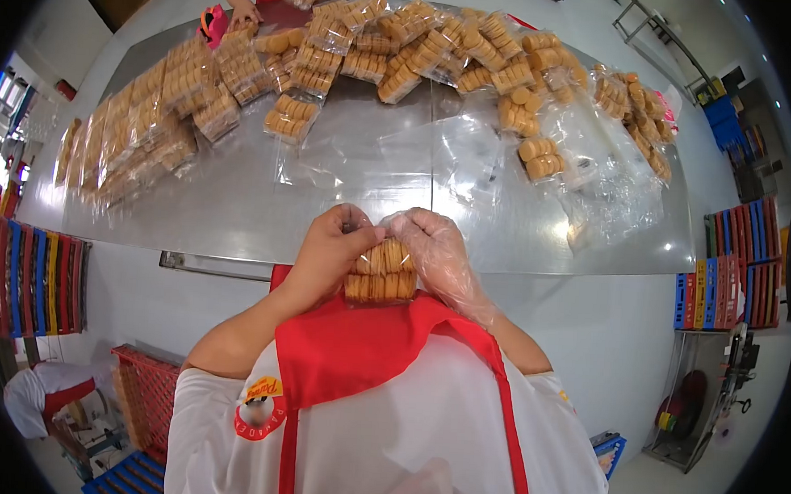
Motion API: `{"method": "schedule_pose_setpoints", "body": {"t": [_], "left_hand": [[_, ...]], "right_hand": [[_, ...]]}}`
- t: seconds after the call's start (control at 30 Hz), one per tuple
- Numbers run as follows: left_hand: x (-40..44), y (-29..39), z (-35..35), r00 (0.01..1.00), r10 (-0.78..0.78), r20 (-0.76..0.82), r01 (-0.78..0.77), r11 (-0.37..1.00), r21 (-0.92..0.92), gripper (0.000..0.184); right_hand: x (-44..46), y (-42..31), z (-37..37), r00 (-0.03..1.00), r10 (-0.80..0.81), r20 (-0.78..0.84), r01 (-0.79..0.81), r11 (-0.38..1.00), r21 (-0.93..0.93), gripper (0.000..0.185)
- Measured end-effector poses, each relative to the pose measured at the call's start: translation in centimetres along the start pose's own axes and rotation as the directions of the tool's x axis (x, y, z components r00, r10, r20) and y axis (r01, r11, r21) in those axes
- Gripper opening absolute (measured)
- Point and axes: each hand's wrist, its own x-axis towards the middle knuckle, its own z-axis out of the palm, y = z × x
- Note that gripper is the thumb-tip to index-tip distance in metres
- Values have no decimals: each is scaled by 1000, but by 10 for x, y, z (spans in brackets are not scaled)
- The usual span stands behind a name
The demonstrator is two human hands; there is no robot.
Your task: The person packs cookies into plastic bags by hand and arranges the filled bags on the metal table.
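A clear plastic bag of round cookies [381,275] hangs upright in front of my apron, at the near edge of the steel table. My left hand [335,248], bare, pinches the top of this bag between thumb and fingers. On the other side my right hand [437,252], in a clear plastic glove, grips the bag's top corner. Inside the bag the cookies stand in two stacked rows. The bag's gathered mouth is partly hidden by my fingers.
Many filled cookie bags [410,46] lie heaped along the far side of the steel table [352,218]. Loose clear bags [609,182] lie at right. Across the table a co-worker's hand [244,13] touches the pile. Colored crates [40,278] stand at left.
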Motion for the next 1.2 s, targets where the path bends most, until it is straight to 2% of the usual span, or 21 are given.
{"method": "schedule_pose_setpoints", "body": {"t": [0.1,0.13,0.17,0.2,0.23,0.33,0.43,0.53,0.63,0.73,0.83,0.93,1.03,1.1,1.2], "left_hand": [[0,2,-5,1000,-29,-2,29,1000,7,10],[-1,3,-8,999,-41,-9,41,999,16,10],[-2,5,-12,991,137,10,-134,955,266,9],[-4,7,-16,951,300,70,-295,818,493,9],[-6,10,-19,885,434,168,-424,603,676,9],[-12,22,-22,865,432,256,-465,499,731,11],[-14,18,-30,945,293,147,-318,711,627,11],[-21,10,-33,989,143,36,-147,945,293,9],[-23,10,-35,999,38,-3,-37,994,104,3],[-19,5,-37,998,61,-12,-61,996,-60,4],[-18,3,-37,993,105,-51,-110,988,-105,11],[-18,3,-48,1000,-16,22,15,999,39,20],[-27,19,-46,992,-128,21,121,970,212,27],[-33,26,-46,995,-75,62,54,954,296,28],[-35,26,-52,992,-2,125,-49,915,400,30]], "right_hand": [[-5,-6,3,997,76,-32,-67,975,210,26],[-6,-6,2,998,64,-29,-57,981,188,26],[-6,-5,0,998,53,-24,-48,985,166,26],[-6,-5,-1,999,41,-17,-38,989,145,26],[-6,-6,-1,999,42,4,-42,991,131,26],[-6,-11,-2,996,50,72,-54,996,68,25],[-5,-10,-2,993,33,117,-35,999,13,23],[-4,-10,5,992,3,129,-12,997,72,21],[-2,-13,8,989,6,151,-31,986,165,19],[1,-17,12,984,41,173,-82,969,233,18],[2,-22,14,976,114,186,-157,959,238,17],[11,-7,6,952,185,245,-230,959,166,16],[10,-13,2,919,265,290,-318,936,153,16],[5,-17,3,912,280,299,-340,925,170,17],[-4,-29,6,928,212,308,-250,964,88,24]]}}
